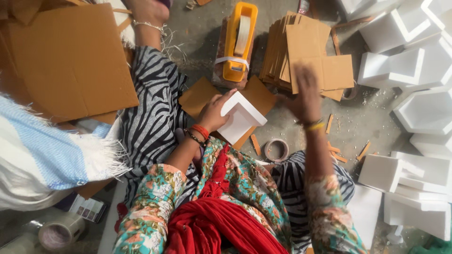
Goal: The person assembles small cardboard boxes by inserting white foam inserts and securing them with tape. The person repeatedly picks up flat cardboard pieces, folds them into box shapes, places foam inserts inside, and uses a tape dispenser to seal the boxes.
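White foam corner piece (241,117) in left hand's (214,113) grasping fingers; blurred right hand (303,94) unreadable over cardboard stack (301,47).

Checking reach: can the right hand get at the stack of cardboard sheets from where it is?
Probably yes. The right hand already hovers at the near edge of the stack of cardboard sheets, with nothing between them. The left hand is occupied with the white foam corner piece.
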